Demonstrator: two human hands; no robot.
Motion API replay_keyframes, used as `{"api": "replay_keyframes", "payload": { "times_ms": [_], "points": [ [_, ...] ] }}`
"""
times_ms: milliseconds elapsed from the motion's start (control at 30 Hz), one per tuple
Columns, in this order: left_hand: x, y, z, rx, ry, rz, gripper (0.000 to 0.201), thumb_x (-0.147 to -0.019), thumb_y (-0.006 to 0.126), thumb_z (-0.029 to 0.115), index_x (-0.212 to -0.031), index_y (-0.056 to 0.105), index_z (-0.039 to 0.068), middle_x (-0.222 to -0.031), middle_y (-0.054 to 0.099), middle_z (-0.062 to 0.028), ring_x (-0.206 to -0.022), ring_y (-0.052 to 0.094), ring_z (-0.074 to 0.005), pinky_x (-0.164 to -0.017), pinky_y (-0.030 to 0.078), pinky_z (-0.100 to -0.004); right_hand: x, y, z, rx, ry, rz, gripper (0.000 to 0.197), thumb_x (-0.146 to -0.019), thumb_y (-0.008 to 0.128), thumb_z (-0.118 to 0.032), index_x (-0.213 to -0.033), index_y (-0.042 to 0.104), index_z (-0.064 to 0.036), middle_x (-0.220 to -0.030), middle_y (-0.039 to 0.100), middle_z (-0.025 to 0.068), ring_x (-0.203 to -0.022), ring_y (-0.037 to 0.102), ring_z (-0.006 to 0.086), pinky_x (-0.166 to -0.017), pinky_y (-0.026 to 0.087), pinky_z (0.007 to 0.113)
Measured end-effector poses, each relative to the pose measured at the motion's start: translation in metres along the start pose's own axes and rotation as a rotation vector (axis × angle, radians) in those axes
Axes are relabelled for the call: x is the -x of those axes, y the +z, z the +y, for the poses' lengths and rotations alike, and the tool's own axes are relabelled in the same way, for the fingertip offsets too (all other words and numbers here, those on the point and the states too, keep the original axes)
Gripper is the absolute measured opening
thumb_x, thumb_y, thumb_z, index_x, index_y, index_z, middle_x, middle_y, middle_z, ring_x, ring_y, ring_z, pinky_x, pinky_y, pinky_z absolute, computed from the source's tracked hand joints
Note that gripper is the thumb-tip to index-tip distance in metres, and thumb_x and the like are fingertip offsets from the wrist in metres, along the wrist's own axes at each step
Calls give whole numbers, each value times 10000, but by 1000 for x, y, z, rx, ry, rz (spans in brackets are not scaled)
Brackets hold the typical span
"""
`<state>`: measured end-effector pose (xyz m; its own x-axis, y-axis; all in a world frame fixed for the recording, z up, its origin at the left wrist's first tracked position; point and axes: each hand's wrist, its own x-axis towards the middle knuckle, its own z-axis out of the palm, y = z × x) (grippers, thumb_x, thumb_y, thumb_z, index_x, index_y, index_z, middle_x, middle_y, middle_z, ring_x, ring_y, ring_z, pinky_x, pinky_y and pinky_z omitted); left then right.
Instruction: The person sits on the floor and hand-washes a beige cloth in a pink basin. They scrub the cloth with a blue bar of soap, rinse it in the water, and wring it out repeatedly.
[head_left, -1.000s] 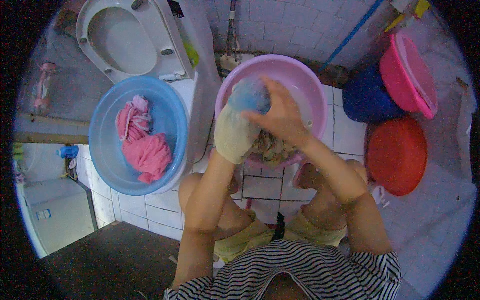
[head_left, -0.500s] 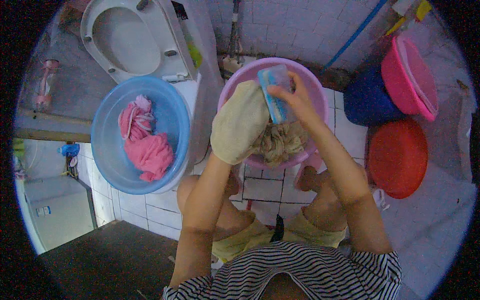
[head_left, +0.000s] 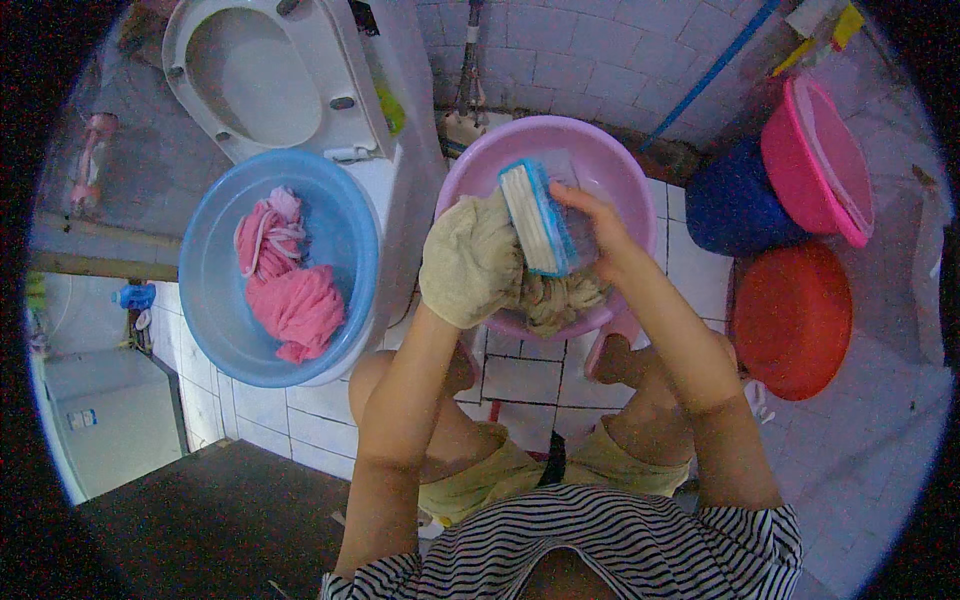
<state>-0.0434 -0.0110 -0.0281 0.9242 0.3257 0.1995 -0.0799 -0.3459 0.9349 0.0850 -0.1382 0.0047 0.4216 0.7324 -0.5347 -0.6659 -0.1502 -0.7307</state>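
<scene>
My left hand is hidden inside a cream cloth (head_left: 468, 265) that covers it to the wrist like a mitt, so its fingers do not show. In my right hand (head_left: 603, 232) is a clear plastic block with a blue border and a ridged cream face (head_left: 533, 218); its exact kind is unclear. The ridged face is turned to the left, close against the cloth. Both hands are over a pink basin (head_left: 492, 145). Below them, a crumpled beige cloth (head_left: 560, 302) lies in the basin.
On the left, a blue basin (head_left: 205, 290) holds pink cloths (head_left: 297, 310), beside the raised toilet seat (head_left: 255, 85). A dark blue bucket (head_left: 735, 205), a bright pink basin (head_left: 815, 160) and a red basin (head_left: 795, 320) stand on the right. My knees flank the space below the pink basin.
My right hand has turned the block and brought it slightly left and down, showing its ridged cream face. The cream cloth over my left hand looks shorter and more crumpled.
</scene>
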Motion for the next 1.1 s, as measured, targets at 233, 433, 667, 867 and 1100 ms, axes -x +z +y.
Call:
{"api": "replay_keyframes", "payload": {
  "times_ms": [233,433,667,867,1100],
  "points": [
    [12,9,-16,1331,-285,244,357,-922,390,236,-1221,461,54,-1145,562,-108,-940,579,-253,-807,483,-359,8,25,26,879,-591,10,853,-638,740,-405,-1288,335,-29,-1256,429,163,-1165,424,298,-972,351,369],
    [25,4,-68,924,-232,22,360,-850,517,267,-1150,511,69,-1069,591,-95,-963,579,-254,-818,464,-375,-12,19,26,996,-734,210,885,-604,741,-473,-1267,362,-26,-1238,436,222,-1145,439,378,-972,360,415],
    [9,-5,-3,-577,151,118,371,-744,570,242,-1083,549,93,-996,607,-103,-910,579,-283,-782,463,-354,3,34,37,1136,-774,166,882,-606,741,-465,-1251,374,12,-1227,439,237,-1144,442,369,-965,368,417],
    [10,1,3,149,-332,119,323,-742,589,249,-1025,567,94,-944,610,-83,-867,580,-268,-755,464,-362,-13,21,31,1052,-868,303,834,-618,767,-368,-1243,370,16,-1149,489,194,-1087,495,308,-919,399,378],
    [18,-12,-11,160,224,147,243,-850,521,198,-1059,532,73,-909,595,-55,-799,580,-262,-678,471,-361,-17,36,17,1003,-644,295,894,-608,744,-455,-1261,354,15,-1229,447,227,-1165,425,356,-984,346,399]
  ]
}}
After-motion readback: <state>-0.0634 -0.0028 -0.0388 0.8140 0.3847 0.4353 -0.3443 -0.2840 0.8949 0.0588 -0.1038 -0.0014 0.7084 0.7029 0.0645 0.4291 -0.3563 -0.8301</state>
